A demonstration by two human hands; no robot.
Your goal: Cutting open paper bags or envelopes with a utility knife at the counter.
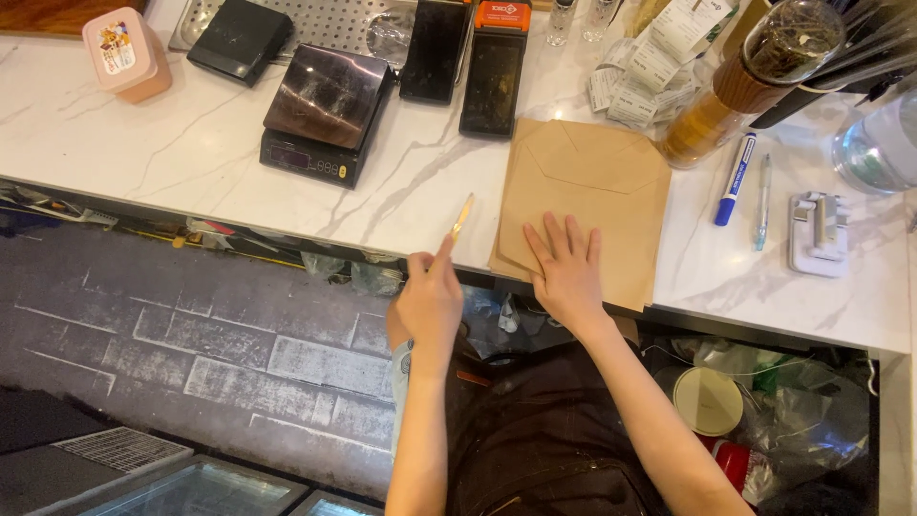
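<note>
My left hand (430, 304) is closed around a thin tan pen-like stick (462, 220) that points up and to the right, its tip just over the front edge of the white marble counter (191, 143). My right hand (567, 275) lies flat, fingers spread, on the near end of a stack of brown paper bags (587, 182), which hangs slightly over the counter's edge. The two hands are about a hand's width apart.
A digital scale (325, 110) and two dark card terminals (492, 81) stand behind the hands. A pink box (126, 53) is far left. Right of the bags are a glass bottle with a wooden collar (735, 91), receipts (650, 67), a blue marker (735, 180), a pen (762, 203) and a small white holder (819, 234).
</note>
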